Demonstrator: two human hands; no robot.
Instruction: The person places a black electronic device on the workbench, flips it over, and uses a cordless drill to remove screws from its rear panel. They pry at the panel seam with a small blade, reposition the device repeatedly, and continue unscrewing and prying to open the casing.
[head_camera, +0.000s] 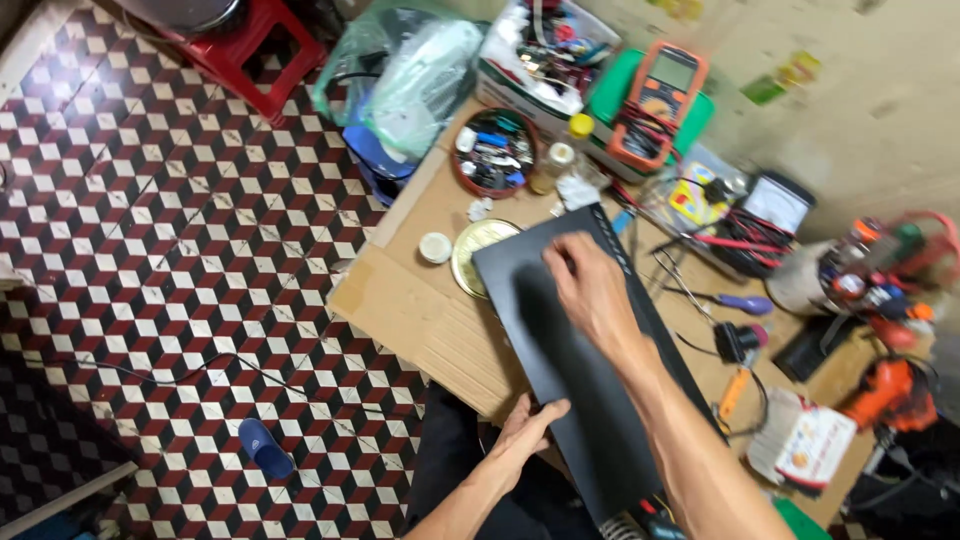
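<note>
Laptop (580, 380) lies closed mid-desk | left hand (525, 430) clamps its near edge | right hand (590, 290) rests flat, fingers together, on lid | looks stiff, slick, weighty: grip edges.

At 12 o'clock stands a white carton (520, 75) with green stripe. At 1 o'clock an orange meter (660, 100) shows a grey screen (673, 72). At 4 o'clock lies a white-orange packet (805, 445).
</note>
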